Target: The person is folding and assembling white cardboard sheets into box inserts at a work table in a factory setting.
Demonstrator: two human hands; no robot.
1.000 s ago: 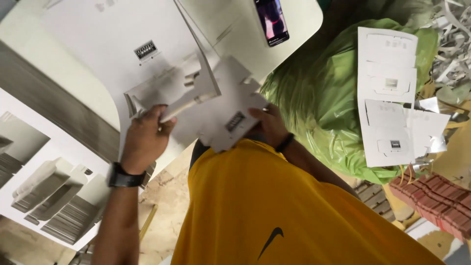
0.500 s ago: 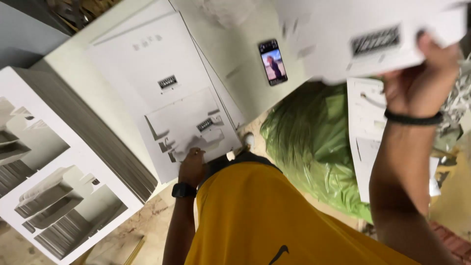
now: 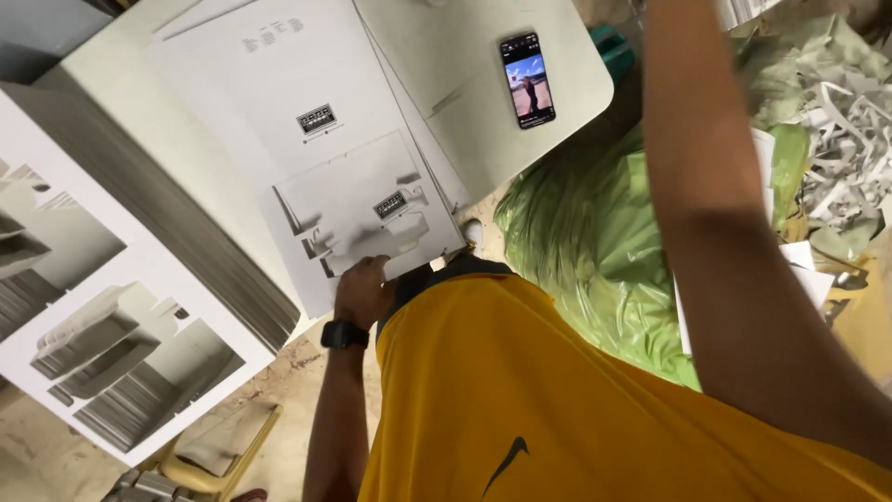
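Left hand (image 3: pixel 364 290) pinches the die-cut sheet (image 3: pixel 367 216) by its near edge; right hand is raised out of frame, its grip hidden; sheet stack (image 3: pixel 139 232) beside waits.

Bare table (image 3: pixel 446 56) between phone (image 3: pixel 528 80) and cardboard sheet (image 3: pixel 279 102); stacked sheets (image 3: pixel 139 232) wall the left.

One phone (image 3: pixel 528 80), one green bag (image 3: pixel 595 251), one wristwatch (image 3: pixel 344 334).

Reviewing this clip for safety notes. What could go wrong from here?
1. The phone lies near the table edge; sliding sheets could push it off.
2. The left hand alone pins the die-cut card, which might slip or bend.
3. The right hand is out of view, arm raised; it may hit something unseen.
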